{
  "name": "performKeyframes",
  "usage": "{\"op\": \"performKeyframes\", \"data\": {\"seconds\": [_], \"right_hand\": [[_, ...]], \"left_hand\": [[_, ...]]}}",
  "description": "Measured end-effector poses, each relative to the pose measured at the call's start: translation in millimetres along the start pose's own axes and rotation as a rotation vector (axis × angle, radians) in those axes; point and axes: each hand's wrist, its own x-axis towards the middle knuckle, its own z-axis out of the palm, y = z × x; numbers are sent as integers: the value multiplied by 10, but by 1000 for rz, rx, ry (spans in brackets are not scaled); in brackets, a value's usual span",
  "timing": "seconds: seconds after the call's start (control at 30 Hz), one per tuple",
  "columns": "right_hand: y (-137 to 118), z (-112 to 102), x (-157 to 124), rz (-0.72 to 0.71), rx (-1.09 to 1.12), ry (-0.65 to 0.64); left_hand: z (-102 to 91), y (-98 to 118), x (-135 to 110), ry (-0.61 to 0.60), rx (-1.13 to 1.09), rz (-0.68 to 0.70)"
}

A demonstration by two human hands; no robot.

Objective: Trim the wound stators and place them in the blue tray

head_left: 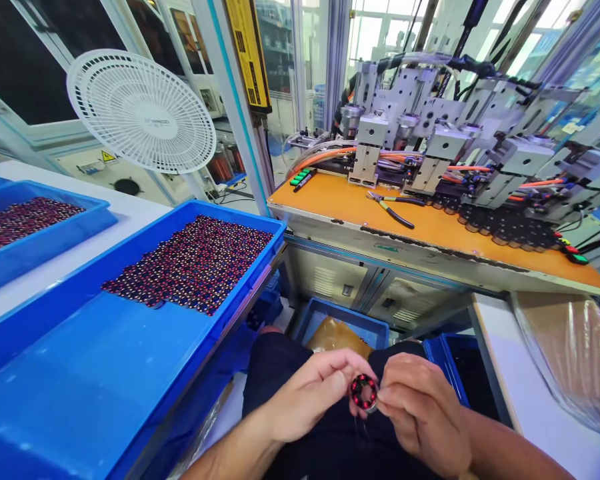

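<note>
Above my lap, a small black ring-shaped motor stator (364, 392) with red windings around its open middle is held between both hands. The fingers and thumb of my left hand (313, 390) close on its left side. From the right, my right hand (423, 407) pinches at the rim with thumb and fingertips; any fine wire end there is too small to make out. Thin strands seem to hang below the ring. On my left, a blue tray (80, 373) carries many similar red-and-black parts (200, 263), packed toward its far end.
Another blue tray (45, 257) of parts stands far left, near a white fan (145, 113). Ahead, pliers (393, 208) lie on the orange bench (325, 200) before a metal machine (430, 147). A blue bin (380, 327) is beyond my knees. Plastic wrap (575, 353) lies right.
</note>
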Motion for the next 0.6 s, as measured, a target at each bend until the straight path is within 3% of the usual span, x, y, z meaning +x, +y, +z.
{"op": "performKeyframes", "data": {"seconds": [0.1,0.2,0.47,0.6], "right_hand": [[15,31,-39,1,-62,26],[39,61,-68,-23,-117,139],[31,50,-8,82,-161,179],[28,33,19,62,-132,174]], "left_hand": [[-1,-6,0,-37,25,-60],[9,-25,-4,8,56,12],[72,-5,-7,79,-37,248],[78,30,27,79,-160,348]]}}
